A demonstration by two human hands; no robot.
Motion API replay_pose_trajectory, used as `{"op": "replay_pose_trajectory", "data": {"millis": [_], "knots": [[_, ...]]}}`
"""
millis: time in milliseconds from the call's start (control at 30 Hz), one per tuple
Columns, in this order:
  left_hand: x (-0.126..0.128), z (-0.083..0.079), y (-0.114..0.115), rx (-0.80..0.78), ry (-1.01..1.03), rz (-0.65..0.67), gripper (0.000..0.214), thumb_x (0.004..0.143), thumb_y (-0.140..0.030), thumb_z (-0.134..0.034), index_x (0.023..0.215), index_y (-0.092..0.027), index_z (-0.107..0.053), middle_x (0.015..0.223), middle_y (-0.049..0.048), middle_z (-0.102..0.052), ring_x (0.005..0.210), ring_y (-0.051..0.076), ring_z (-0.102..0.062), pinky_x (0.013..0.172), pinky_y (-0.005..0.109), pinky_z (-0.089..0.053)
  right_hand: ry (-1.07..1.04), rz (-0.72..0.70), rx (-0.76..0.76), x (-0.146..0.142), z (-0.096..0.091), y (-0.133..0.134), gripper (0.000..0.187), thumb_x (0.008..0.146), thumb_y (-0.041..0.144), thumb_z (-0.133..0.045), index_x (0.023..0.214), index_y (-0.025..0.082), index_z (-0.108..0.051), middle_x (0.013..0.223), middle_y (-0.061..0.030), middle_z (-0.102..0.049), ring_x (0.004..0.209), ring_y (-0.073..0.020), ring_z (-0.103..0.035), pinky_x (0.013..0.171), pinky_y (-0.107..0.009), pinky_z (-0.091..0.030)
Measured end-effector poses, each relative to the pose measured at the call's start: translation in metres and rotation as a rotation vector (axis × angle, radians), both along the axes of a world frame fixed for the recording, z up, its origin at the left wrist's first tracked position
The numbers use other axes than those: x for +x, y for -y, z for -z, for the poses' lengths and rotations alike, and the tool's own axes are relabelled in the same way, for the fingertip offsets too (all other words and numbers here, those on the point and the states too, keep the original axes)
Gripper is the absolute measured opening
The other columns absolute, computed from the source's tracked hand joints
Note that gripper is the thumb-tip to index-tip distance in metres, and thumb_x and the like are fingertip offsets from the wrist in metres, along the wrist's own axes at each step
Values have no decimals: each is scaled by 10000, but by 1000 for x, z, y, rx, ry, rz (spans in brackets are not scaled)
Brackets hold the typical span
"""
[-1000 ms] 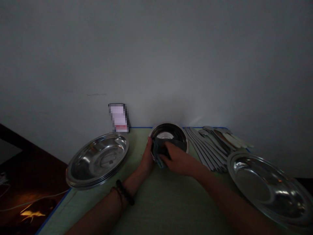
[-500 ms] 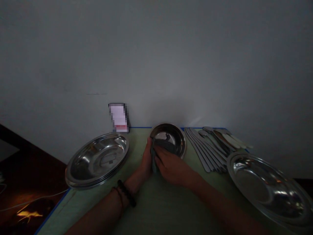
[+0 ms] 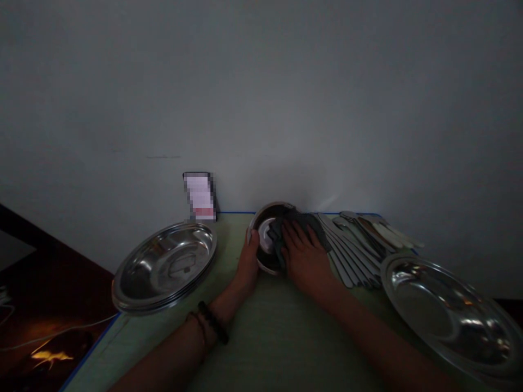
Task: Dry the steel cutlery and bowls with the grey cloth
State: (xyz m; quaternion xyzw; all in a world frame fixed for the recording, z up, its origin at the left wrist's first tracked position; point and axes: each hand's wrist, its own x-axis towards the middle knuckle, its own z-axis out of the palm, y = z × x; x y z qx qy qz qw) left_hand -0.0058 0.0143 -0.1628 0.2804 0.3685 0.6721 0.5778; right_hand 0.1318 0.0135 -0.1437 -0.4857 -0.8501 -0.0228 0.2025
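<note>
A round steel bowl (image 3: 267,234) stands at the back middle of the green table (image 3: 245,337), its inside facing me. My left hand (image 3: 248,258) grips the bowl's left rim, thumb at the edge and the other fingers mostly hidden behind it. A dark grey cloth (image 3: 312,224) drapes over the bowl's right side. My right hand (image 3: 306,258) presses that cloth against the bowl with its fingers stretched out over it. The right part of the bowl is hidden under cloth and hand.
Stacked steel plates (image 3: 167,267) stand on the left, and further steel plates (image 3: 449,316) on the right. Several flat-handled pieces of cutlery (image 3: 351,256) lie fanned out right of the bowl. A phone with a blurred screen (image 3: 200,196) leans on the wall (image 3: 261,109).
My right hand has moved with the cloth from the bowl's left rim to its right side, and its fingers have spread. My left hand still holds the left rim.
</note>
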Motion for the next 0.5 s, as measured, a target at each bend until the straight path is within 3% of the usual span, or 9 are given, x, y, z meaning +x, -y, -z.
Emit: {"op": "replay_pose_trajectory", "data": {"millis": [100, 233, 367, 500], "knots": [[4, -3, 1, 4, 4, 52, 501, 753, -515, -601, 1119, -173, -616, 1160, 88, -656, 1246, 241, -455, 1085, 366, -273, -36, -38, 12, -2, 3, -5, 507, 902, 230, -331, 1384, 71, -323, 1460, -114, -305, 1362, -268, -234, 1121, -496, -138], [6, -5, 5, -17, 28, 123, 488, 739, -528, -610, 1069, -172, -657, 1173, 97, -648, 1268, 247, -429, 1111, 369, -230, -89, -186, -74, -10, 7, -3, 537, 906, 264, -320, 1411, 92, -259, 1492, -104, -226, 1378, -261, -184, 1112, -479, -216], [3, -2, 5, -59, 62, 57, 414, 791, -472, -577, 1054, -163, -660, 1247, 89, -599, 1283, 222, -411, 1118, 356, -223, -136, -357, -191, -14, 4, 4, 527, 921, 270, -286, 1405, 62, -254, 1484, -147, -229, 1388, -228, -140, 1121, -462, -216], [0, -4, 3, -74, 63, -3, 432, 832, -475, -517, 1069, -138, -648, 1149, 98, -661, 1219, 222, -489, 1095, 357, -278, -196, -478, -311, -14, -7, 11, 508, 922, 278, -313, 1388, 75, -299, 1448, -159, -319, 1349, -214, -278, 1098, -427, -285]]}}
